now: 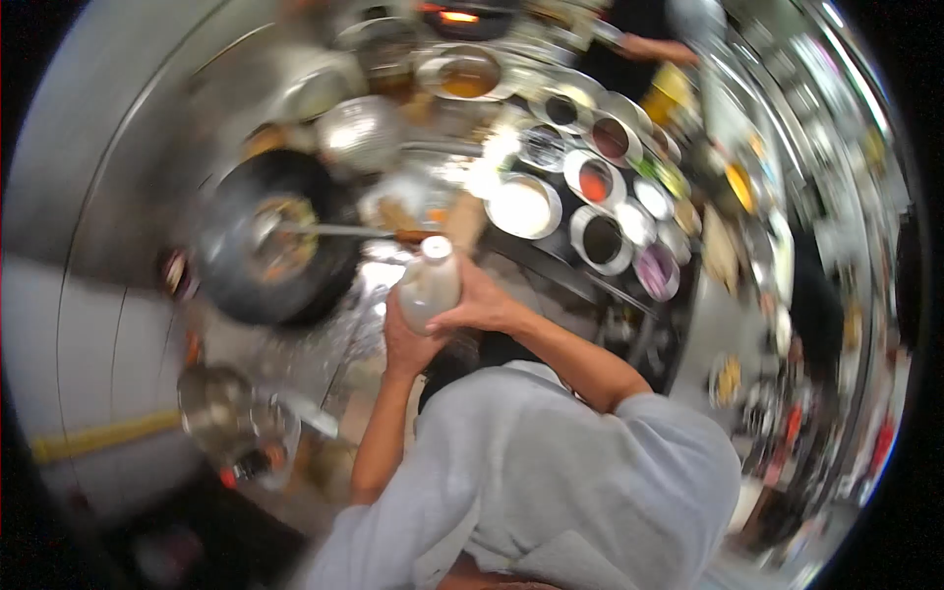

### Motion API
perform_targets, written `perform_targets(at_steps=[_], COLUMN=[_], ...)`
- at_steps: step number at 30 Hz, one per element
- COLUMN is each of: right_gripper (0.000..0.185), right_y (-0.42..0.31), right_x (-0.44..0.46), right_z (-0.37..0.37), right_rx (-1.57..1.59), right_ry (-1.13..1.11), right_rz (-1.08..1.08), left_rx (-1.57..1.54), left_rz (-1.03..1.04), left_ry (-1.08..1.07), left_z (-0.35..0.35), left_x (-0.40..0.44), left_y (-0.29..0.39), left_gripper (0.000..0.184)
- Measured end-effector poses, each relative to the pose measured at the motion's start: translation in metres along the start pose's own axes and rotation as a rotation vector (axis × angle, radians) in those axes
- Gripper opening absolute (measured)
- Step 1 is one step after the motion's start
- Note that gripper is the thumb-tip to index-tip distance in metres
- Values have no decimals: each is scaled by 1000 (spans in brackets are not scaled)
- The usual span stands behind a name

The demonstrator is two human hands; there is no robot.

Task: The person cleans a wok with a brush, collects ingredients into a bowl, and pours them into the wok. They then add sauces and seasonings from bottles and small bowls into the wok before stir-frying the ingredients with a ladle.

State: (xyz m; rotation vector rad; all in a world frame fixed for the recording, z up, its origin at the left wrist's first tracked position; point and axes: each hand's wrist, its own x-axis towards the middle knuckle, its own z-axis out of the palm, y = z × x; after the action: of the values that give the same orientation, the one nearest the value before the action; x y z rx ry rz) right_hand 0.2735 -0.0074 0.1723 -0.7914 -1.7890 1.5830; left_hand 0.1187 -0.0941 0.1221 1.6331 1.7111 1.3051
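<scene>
Both hands are wrapped round a whitish plastic bottle point(430, 295) with a white cap, held upright in front of the chest. My left hand point(405, 339) grips its lower left side. From the right, my right hand point(484, 298) closes on it with the thumb across the front. Just beyond the bottle is the wooden handle end of a metal ladle point(339, 230). The ladle's bowl lies among mixed food point(285, 241) in a black wok point(226, 221) on the left. Blur hides what the food is.
Several round metal containers of sauces and ingredients, one with red contents point(595, 182), stand ahead to the right. A metal pot point(211, 398) is at lower left. A flame point(459, 17) burns at the far top. Another person's arm point(657, 49) reaches in at upper right.
</scene>
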Motion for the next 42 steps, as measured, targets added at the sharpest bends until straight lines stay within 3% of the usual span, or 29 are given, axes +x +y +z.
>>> perform_targets(at_steps=[1, 3, 6, 7, 8, 10, 12, 13, 15, 16, 17, 18, 20, 21, 22, 24, 28, 30, 31, 33, 34, 36, 42], right_gripper=[102, 102, 101, 101, 101, 101, 98, 97, 96, 95, 96, 96, 95, 94, 94, 86, 67, 58, 58, 60, 60, 49, 56], right_y=[3, 5, 22, 34, 44, 62, 95, 111, 166, 188, 210, 233, 279, 268, 296, 378, 382, 403, 415, 446, 471, 539, 479], right_x=[-14, -47, -104, -138, -163, -207, -253, -277, -327, -346, -366, -384, -412, -413, -421, -446, -442, -438, -437, -441, -444, -464, -438], right_z=[-9, -29, -56, -71, -76, -95, -115, -126, -150, -161, -172, -185, -212, -230, -246, -275, -343, -368, -381, -409, -420, -429, -443], right_rx=[81, 0, -128, -132, -137, -172, -125, -148, -189, -208, -177, -167, -314, -211, -200, -288, -64, -63, -64, -95, -89, -371, 66], right_ry=[76, 230, 397, 574, 710, 835, 1030, 1110, 1272, 1352, 1407, 1403, 1564, 1545, 1523, 1818, 1827, 1857, 1841, 1739, 1729, 1804, 1936], right_rz=[4, 69, 81, 134, 188, 279, 431, 450, 479, 492, 655, 668, 865, 1002, 1004, 942, 926, 1152, 1150, 1394, 1387, 1490, 1351], left_rx=[-45, -165, -365, -195, -33, -111, -246, -272, -254, -163, -99, 61, 264, 345, 431, 482, 568, 610, 648, 686, 693, 700, 662], left_rz=[46, -157, -69, 62, 216, 148, -81, -98, -231, -228, -240, -136, -128, -138, -150, -229, -373, -467, -547, -669, -723, -797, -885], left_ry=[-100, -231, -449, -668, -693, -786, -893, -854, -821, -809, -767, -745, -811, -844, -875, -836, -803, -779, -762, -743, -748, -770, -793], left_z=[17, 48, 104, 119, 127, 152, 171, 178, 188, 186, 185, 184, 179, 177, 172, 159, 116, 88, 74, 53, 43, 30, 14], left_x=[1, -4, -13, -8, -7, -10, -20, -25, -42, -46, -52, -59, -74, -82, -92, -118, -168, -204, -223, -247, -258, -272, -322], left_y=[2, 2, 4, 28, 45, 52, 44, 43, 27, 32, 37, 32, 26, 16, 4, -16, -42, -63, -74, -83, -83, -81, -85], left_gripper=[90, 92, 105, 119, 128, 121, 106, 82, 58, 36, 29, 25, 20, 22, 25, 28, 38, 34, 31, 28, 27, 26, 24])
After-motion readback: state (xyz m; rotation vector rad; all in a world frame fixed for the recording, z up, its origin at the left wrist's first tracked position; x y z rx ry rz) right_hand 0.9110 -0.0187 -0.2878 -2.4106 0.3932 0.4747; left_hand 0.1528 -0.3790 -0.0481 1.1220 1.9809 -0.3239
